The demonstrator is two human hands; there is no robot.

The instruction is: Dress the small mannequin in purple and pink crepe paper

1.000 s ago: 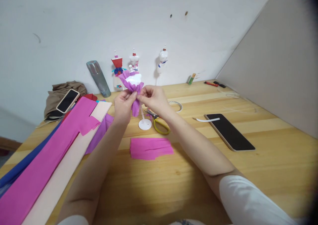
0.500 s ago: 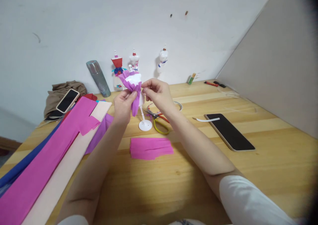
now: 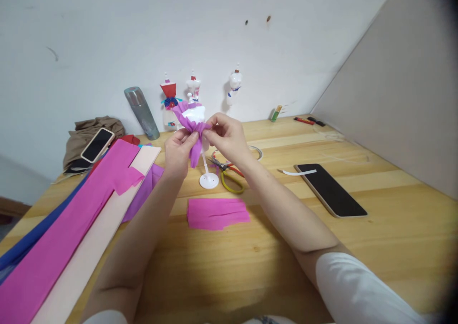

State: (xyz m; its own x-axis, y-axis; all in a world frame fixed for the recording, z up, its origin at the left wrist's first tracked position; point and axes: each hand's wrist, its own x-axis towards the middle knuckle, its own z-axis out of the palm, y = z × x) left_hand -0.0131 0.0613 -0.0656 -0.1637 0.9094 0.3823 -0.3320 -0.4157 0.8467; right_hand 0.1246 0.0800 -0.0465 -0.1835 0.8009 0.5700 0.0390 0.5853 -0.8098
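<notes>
The step in hand appears to be gathering a crinkled purple crepe-paper strip (image 3: 195,156) across the waist of a small white plastic dress form (image 3: 193,114), standing left of the yellow-handled metal scissors (image 3: 232,183). The left hand (image 3: 176,151) pinches the folds tightly between thumb and fingers; the right hand (image 3: 229,135) pinches the right edge. The next move seems to call for a firm left hold while the right draws that edge snugly around.
</notes>
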